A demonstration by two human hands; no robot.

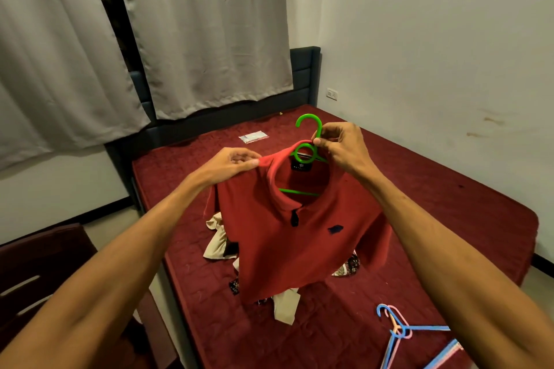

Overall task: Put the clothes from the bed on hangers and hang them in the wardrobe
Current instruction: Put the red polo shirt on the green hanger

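Observation:
A red polo shirt (293, 237) hangs in the air above the bed, with a green hanger (305, 153) inside its neck opening. My left hand (230, 166) pinches the shirt's collar at the left. My right hand (338, 144) pinches the hanger's neck just below the hook, at the collar's right side. The hanger's lower bar shows through the neck hole. Behind and under the shirt lies a pile of clothes (218, 240), beige and patterned, partly hidden by it.
The bed (449, 204) has a dark red cover and a dark headboard. Blue and pink hangers (401, 329) lie at its near right corner. A small white packet (253, 137) lies near the headboard. Curtains hang behind; a dark chair (39, 263) stands at the left.

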